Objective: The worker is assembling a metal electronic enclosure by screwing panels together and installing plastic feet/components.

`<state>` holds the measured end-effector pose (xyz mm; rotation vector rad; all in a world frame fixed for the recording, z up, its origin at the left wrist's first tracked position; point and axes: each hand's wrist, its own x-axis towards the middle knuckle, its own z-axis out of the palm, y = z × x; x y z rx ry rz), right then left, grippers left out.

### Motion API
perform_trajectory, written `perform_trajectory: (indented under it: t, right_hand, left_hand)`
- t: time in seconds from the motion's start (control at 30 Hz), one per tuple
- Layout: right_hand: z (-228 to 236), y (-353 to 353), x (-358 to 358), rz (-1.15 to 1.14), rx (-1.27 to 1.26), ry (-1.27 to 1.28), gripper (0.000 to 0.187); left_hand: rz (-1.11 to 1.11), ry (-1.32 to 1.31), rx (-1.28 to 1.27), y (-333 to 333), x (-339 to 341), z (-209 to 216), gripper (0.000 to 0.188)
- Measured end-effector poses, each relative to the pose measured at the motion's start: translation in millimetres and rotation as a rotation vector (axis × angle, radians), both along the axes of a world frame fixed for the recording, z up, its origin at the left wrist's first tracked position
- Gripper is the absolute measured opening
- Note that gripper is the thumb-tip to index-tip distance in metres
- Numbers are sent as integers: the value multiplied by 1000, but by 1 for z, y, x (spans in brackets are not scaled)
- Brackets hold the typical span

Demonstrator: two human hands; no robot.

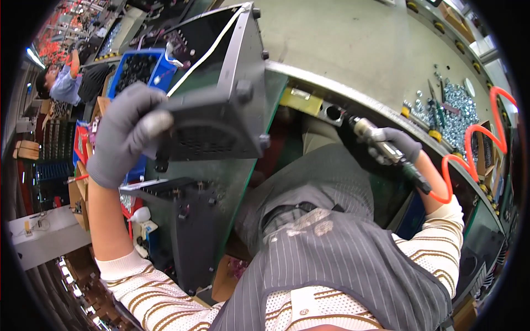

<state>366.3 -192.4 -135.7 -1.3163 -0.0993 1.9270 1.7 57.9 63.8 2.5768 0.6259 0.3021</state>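
My left hand [130, 132], in a grey glove, grips the near left edge of a black box-shaped casing [221, 116]. This casing has a round grille, small round feet at its corners and a white cable [212, 47] lying across its open side. The casing is slightly blurred. Off to the right, my gloved right hand [392, 144] is wrapped round an air screwdriver [367, 129], whose tip points up and left, beside the bench edge. A coiled orange hose [469, 157] runs from the tool's rear end.
Nearer me on the left stands a second black casing [193, 234]. A blue bin [164, 80] of black parts sits beyond my left hand. Loose metal screws [461, 105] and pliers [436, 105] lie on the bench [353, 41] at right. Another person [65, 88] is at far left.
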Motion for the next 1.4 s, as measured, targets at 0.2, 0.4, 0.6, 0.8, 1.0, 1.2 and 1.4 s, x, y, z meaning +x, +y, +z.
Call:
perform_trajectory:
  t: [0.2,0.4,0.6,0.8,1.0,1.2,1.4]
  right_hand:
    - [-44,27,-6,-22,43,68,32]
    - [1,27,6,235,520,-553,34]
    - [23,22,49,-103,284,-974,56]
    - [2,46,59,-224,295,-954,57]
    - [-18,36,101,7,202,-1554,52]
    - [-23,41,98,118,50,-1649,71]
    - [-11,79,70,277,72,-1761,68]
  left_hand:
    - [474,-263,-408,33,111,45,35]
    - [362,-364,-535,128,185,18,29]
    - [568,-238,31,194,199,-4,35]
    - [462,-232,350,151,143,6,55]
    - [810,241,440,10,-97,8,42]
    - [1757,54,-161,-222,-312,-46,52]
    - [1719,-606,-728,-272,-274,-100,50]
